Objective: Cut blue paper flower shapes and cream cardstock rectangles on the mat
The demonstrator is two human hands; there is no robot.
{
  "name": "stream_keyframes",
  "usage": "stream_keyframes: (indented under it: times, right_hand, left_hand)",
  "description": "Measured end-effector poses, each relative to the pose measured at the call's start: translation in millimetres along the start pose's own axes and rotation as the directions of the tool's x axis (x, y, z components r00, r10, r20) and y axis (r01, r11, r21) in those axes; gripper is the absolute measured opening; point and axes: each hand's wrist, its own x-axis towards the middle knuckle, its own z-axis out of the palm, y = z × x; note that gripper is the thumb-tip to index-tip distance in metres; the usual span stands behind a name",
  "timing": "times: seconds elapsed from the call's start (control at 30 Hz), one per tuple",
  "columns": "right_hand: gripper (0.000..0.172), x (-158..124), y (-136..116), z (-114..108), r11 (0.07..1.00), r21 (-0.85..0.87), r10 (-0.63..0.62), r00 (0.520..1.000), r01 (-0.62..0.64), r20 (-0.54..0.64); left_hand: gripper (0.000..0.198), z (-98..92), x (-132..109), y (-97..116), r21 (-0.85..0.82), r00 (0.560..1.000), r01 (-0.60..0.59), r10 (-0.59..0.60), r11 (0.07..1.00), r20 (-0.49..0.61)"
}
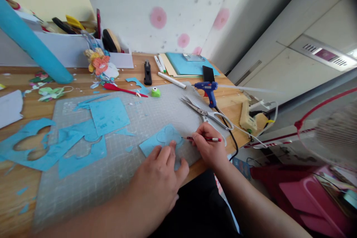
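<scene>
head view: right fingers [199, 140] clamp a pencil [214, 139], left fingers [164, 155], apart, touch blue paper [151, 142], grey mat [158, 106] open beyond its edge.

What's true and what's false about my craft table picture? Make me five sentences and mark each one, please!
1. The right hand holds a red pencil. True.
2. A blue glue gun lies farther from the person than the scissors. True.
3. The left hand is holding the scissors. False: the left hand rests on a small blue sheet, and the scissors lie near the right hand.
4. The blue sheet has a curvy outline on it. True.
5. The cutting mat is bright red. False: the cutting mat is gray.
</scene>
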Motion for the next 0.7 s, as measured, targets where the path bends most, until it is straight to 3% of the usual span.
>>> stream_keyframes:
  times: [0.33, 0.47, 0.57, 0.7]
  right_hand:
    - [0.018, -9, 7, 1, 0.985, 0.172, 0.000, 1.000, 0.003, -0.017]
    - [0.013, -10, 12, 2, 0.957, 0.285, -0.036, 0.998, 0.050, -0.055]
    - [0.012, -11, 12, -1, 0.950, 0.222, -0.228, 0.973, 0.218, 0.022]
    - [0.021, -13, 9, -6, 0.865, 0.013, -0.496, 0.849, 0.502, 0.184]
  left_hand:
    - [0.058, -1.6, 0, -5, -0.029, 0.998, 0.001, -0.003, 1.000, -0.068]
    - [0.036, 2.9, 2, -11, -0.062, 0.995, 0.004, -0.010, 0.998, -0.098]
    - [0.008, 6.9, 4, -23, -0.147, 0.978, -0.020, -0.011, 0.989, -0.208]
    - [0.019, 4.6, 5, -50, -0.265, 0.880, -0.016, -0.112, 0.964, -0.463]
